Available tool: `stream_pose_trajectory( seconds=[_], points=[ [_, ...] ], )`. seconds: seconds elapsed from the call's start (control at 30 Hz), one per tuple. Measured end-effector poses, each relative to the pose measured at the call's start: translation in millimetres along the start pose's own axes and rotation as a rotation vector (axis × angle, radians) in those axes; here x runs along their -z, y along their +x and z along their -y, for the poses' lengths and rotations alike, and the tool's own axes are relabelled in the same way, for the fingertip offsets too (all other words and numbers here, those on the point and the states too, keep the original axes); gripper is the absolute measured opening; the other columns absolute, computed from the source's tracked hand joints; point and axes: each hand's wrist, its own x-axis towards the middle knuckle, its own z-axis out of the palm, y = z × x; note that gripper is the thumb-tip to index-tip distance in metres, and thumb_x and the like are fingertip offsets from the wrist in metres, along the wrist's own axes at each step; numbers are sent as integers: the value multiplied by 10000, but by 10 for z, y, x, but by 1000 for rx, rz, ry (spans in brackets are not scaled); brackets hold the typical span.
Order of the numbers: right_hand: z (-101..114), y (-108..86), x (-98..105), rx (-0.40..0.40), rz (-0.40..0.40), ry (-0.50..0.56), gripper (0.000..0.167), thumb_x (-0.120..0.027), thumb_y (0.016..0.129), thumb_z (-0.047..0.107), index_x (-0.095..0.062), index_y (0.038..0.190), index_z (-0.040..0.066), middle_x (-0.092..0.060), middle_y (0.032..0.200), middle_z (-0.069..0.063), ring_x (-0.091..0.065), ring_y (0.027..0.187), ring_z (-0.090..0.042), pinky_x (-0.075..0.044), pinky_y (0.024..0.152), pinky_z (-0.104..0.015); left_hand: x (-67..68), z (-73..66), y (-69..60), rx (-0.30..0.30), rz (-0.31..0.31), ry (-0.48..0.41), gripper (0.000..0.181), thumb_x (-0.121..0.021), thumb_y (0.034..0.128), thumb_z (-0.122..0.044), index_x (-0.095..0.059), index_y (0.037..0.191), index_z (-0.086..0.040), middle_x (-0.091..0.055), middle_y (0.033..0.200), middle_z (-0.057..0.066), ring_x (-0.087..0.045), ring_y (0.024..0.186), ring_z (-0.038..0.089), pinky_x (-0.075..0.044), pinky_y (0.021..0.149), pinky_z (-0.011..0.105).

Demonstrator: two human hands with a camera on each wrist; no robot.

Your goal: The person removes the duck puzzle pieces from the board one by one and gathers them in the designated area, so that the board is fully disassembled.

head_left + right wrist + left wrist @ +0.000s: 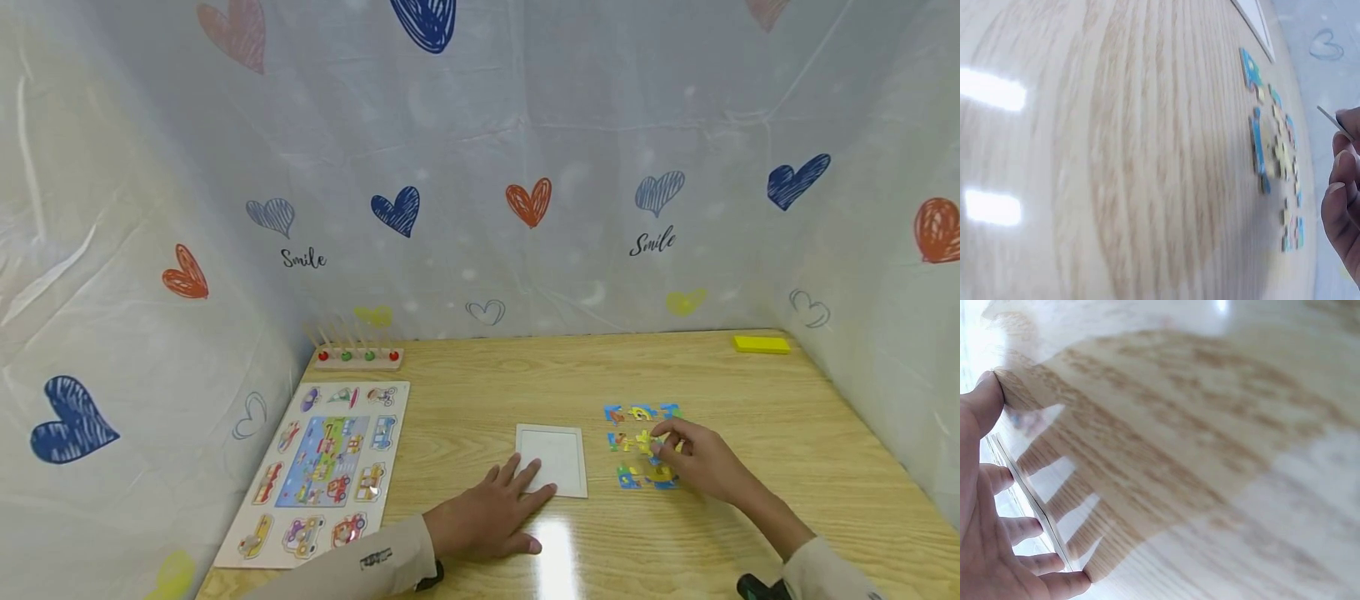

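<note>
My left hand (495,510) lies with spread, straight fingers on the lower left part of a white puzzle frame (573,483). In the left wrist view its fingertips (1022,530) overlap the frame's edge (1038,509), while the thumb (988,403) touches the wood beside it. My right hand (701,460) pinches a thin puzzle piece (1327,116) between thumb and finger, lifted off the table and seen edge-on in the right wrist view. Below and around that hand lie several blue and yellow puzzle pieces (627,478) in loose rows, right of the frame.
On the left is a vehicle peg puzzle board (251,517). Behind it stands a wooden rack (358,360) with upright pegs and red and green beads. A yellow block (761,344) sits at the back right. Heart-printed sheeting (465,267) encloses the wooden table (465,400).
</note>
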Motion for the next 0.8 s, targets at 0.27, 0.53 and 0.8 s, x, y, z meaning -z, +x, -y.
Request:
stream_pose_trajectory(
  seconds=[0.27, 0.53, 0.8],
  points=[
    [-155, -190, 152, 5, 21, 44, 109, -691, 951, 99, -647, 1040, 56, -608, 800, 34, -359, 489, 8, -374, 450, -228, 23, -1, -5, 3, 14, -25, 749, -374, 1003, -644, -219, 1618, -244, -199, 1668, 147, -267, 1499, 434, -419, 1115, 517],
    [-318, -324, 260, -81, 41, 38, 144, -684, 959, 121, -631, 1049, 22, -619, 789, 8, -470, 515, -33, -420, 473, -235, 36, -8, -8, 2, 29, -41, 754, -374, 1000, -647, -208, 1620, -251, -190, 1671, 142, -257, 1502, 436, -415, 1117, 521],
    [-403, -365, 250, -172, 47, -59, 147, -739, 921, 171, -651, 989, 76, -598, 769, 58, -510, 625, -4, -446, 560, -218, 40, -3, -18, -3, 9, -31, 751, -385, 1002, -639, -223, 1617, -241, -206, 1665, 155, -277, 1493, 442, -422, 1111, 523]
  ],
)
